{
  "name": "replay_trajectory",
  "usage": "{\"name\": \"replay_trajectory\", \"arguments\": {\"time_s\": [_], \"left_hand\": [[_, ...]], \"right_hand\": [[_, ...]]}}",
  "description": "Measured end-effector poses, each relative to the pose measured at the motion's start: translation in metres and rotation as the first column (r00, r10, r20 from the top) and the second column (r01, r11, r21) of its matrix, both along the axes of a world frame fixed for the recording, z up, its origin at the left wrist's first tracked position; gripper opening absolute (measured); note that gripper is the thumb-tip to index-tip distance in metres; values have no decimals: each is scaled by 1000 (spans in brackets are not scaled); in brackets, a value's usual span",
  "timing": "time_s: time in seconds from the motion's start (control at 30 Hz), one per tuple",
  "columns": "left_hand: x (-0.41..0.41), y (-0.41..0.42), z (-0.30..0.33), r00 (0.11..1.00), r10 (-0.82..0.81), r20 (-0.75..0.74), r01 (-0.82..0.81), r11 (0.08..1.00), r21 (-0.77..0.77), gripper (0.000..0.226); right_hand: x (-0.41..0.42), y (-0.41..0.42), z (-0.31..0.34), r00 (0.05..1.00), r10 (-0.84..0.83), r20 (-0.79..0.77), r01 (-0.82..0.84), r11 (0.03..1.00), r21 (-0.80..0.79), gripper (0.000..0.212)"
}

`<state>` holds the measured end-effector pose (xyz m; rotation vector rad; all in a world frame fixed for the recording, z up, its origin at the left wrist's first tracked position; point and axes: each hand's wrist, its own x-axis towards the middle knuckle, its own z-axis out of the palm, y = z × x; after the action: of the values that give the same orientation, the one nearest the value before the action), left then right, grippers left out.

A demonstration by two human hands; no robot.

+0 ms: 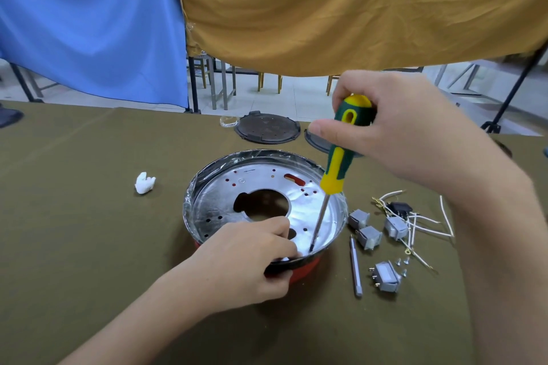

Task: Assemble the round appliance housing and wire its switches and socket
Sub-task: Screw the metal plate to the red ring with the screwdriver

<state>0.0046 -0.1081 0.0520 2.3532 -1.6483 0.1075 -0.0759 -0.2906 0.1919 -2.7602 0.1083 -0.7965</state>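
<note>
A round housing (219,187) with a shiny metal inner plate and a red outer shell sits mid-table. My left hand (252,258) grips its near rim, fingers curled over the edge into the pan. My right hand (394,127) holds a green and yellow screwdriver (341,163) upright; its tip touches the plate near the front rim, just right of my left fingers. Several grey rocker switches (369,235) lie to the right of the housing. A black socket (400,208) with white wires (427,221) lies beyond them.
A loose screwdriver bit (355,267) and a few small screws (401,262) lie right of the housing. Two dark round covers (267,129) sit at the table's far edge. A crumpled white scrap (144,182) lies to the left. Olive cloth (89,216) covers the table.
</note>
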Motion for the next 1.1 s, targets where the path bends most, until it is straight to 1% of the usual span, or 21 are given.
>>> {"name": "replay_trajectory", "arguments": {"time_s": [0.07, 0.13, 0.17, 0.27, 0.37, 0.43, 0.47, 0.53, 0.6, 0.7, 0.77, 0.8, 0.9, 0.97, 1.03, 1.1], "left_hand": [[0, 0, 0, 1000, -3, -8, 3, 1000, -4, 25], [-1, 0, 1, 1000, -4, -14, 4, 1000, -7, 24], [-1, 0, 1, 1000, -3, -10, 3, 1000, -7, 24], [0, 0, 0, 1000, -3, -2, 3, 1000, 14, 27], [0, 0, 0, 1000, -4, -11, 4, 1000, 0, 28], [0, 0, 0, 1000, -5, -13, 5, 1000, 0, 28], [0, 0, 0, 1000, -4, -11, 4, 1000, 4, 28], [0, 0, -1, 1000, -2, -11, 2, 1000, 3, 27], [1, 0, 0, 1000, 0, -9, 0, 1000, 0, 26], [0, -1, 0, 1000, 1, -9, -2, 1000, -1, 26], [0, 0, 0, 1000, 7, -8, -7, 1000, 11, 27], [0, 0, 1, 1000, 9, -6, -9, 1000, 15, 27], [0, 0, 0, 1000, 9, -4, -9, 1000, 11, 27], [-1, 0, 0, 1000, 14, 1, -14, 1000, 10, 26], [-1, 0, 0, 1000, 11, 1, -11, 1000, 7, 26], [0, 0, 0, 1000, 5, -5, -5, 1000, 14, 27]], "right_hand": [[3, 3, -4, 998, -49, 35, 51, 997, -54, 47], [4, 4, -5, 999, -36, 7, 36, 998, -46, 50], [3, 3, -4, 1000, -15, -27, 15, 999, -29, 46], [-5, -3, 3, 986, 100, -137, -91, 994, 66, 26], [-12, -7, 6, 972, 196, -131, -180, 975, 128, 19], [-11, -7, 5, 973, 202, -111, -190, 975, 113, 15], [-10, -6, 5, 975, 191, -112, -180, 979, 99, 16], [-8, -6, 5, 982, 155, -109, -148, 986, 71, 25], [-4, -5, 3, 992, 105, -69, -103, 994, 39, 34], [1, -2, -3, 998, 56, -9, -56, 998, 2, 39], [2, -1, -4, 997, 71, -13, -71, 997, 16, 37], [0, -2, -2, 994, 100, -40, -98, 995, 34, 34], [-9, -7, 4, 963, 233, -133, -215, 966, 141, 24], [-13, -9, 7, 944, 302, -134, -279, 946, 167, 16], [-15, -9, 8, 948, 298, -116, -278, 947, 160, 16], [-12, -9, 7, 969, 230, -93, -216, 967, 133, 25]]}}
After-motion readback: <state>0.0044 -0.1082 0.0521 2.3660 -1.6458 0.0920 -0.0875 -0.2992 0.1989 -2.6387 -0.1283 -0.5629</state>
